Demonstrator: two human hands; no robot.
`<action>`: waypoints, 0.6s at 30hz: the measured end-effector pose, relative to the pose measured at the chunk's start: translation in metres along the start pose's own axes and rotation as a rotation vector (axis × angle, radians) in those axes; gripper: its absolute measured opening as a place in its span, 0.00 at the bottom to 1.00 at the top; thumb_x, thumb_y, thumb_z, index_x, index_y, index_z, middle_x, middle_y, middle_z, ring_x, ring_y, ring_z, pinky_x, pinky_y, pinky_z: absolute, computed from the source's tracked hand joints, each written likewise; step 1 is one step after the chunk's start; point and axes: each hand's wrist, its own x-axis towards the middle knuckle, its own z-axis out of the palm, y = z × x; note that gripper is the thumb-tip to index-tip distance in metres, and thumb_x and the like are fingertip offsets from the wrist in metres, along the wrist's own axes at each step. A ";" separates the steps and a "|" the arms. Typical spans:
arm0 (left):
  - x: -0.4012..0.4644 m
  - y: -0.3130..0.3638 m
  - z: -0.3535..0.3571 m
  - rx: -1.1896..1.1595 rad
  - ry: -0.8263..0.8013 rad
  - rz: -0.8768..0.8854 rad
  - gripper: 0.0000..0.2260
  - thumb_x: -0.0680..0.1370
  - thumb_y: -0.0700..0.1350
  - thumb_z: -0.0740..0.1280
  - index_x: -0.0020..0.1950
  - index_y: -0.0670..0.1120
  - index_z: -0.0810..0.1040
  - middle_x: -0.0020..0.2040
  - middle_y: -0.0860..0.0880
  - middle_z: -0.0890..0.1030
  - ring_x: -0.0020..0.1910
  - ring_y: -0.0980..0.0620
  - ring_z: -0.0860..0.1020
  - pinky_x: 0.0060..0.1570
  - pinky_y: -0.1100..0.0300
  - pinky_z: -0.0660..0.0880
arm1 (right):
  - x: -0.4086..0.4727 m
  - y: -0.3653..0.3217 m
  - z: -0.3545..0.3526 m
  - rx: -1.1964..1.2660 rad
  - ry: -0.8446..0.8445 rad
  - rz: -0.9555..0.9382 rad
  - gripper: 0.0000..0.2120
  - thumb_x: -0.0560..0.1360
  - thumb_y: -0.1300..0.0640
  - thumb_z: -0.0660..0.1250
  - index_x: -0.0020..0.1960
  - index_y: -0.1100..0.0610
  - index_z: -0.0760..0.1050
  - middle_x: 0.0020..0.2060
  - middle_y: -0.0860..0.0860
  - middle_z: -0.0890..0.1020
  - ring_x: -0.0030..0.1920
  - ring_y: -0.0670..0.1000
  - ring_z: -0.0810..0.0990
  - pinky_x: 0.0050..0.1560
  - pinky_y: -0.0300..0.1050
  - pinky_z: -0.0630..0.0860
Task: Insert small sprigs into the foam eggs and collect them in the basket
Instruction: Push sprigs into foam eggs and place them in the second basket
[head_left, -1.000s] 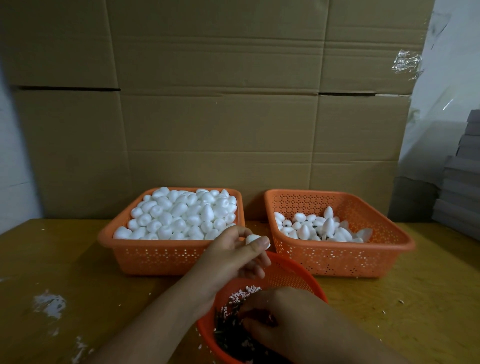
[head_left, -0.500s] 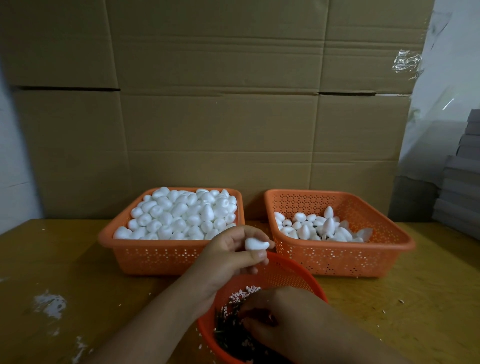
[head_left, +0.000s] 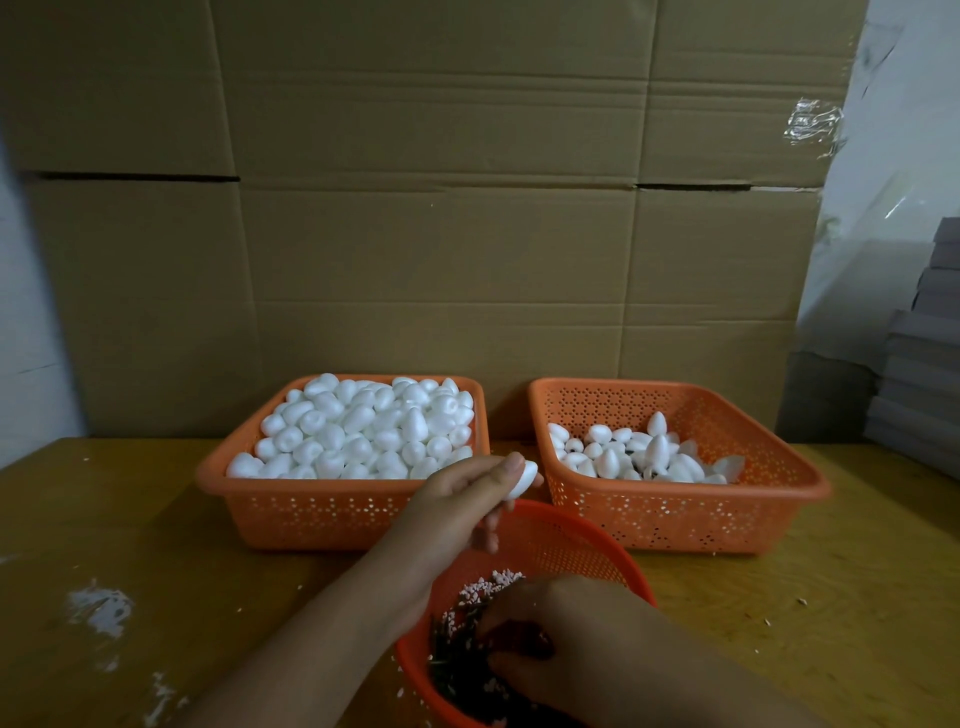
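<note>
Since a second ago the left hand (head_left: 457, 506) has turned the foam egg (head_left: 523, 480) in its fingertips, which stay pinched on it above the round basket (head_left: 576, 540). The right hand (head_left: 556, 644) digs inside that basket among the sprigs (head_left: 457, 660); I cannot tell whether its fingers have closed on one. Best to pick a single sprig by its stem and press it straight into the egg.
</note>
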 end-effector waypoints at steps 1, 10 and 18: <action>0.000 -0.001 -0.001 0.004 -0.008 0.002 0.19 0.70 0.63 0.68 0.49 0.50 0.85 0.35 0.53 0.75 0.32 0.58 0.73 0.35 0.61 0.72 | 0.000 0.000 0.000 -0.002 -0.016 -0.006 0.17 0.74 0.43 0.64 0.62 0.36 0.72 0.58 0.38 0.79 0.55 0.40 0.78 0.58 0.40 0.75; -0.002 -0.003 0.000 -0.045 -0.076 0.005 0.16 0.78 0.54 0.62 0.55 0.45 0.79 0.44 0.46 0.85 0.35 0.54 0.79 0.36 0.63 0.75 | 0.003 0.004 -0.001 0.014 -0.111 0.016 0.16 0.73 0.44 0.68 0.60 0.36 0.74 0.57 0.39 0.80 0.54 0.39 0.79 0.58 0.39 0.75; -0.005 0.001 0.005 -0.006 -0.105 -0.001 0.18 0.73 0.58 0.63 0.51 0.46 0.81 0.39 0.48 0.83 0.32 0.55 0.76 0.34 0.65 0.74 | 0.002 0.006 0.002 0.020 -0.077 0.055 0.15 0.72 0.48 0.68 0.56 0.35 0.72 0.52 0.39 0.82 0.51 0.38 0.79 0.51 0.29 0.72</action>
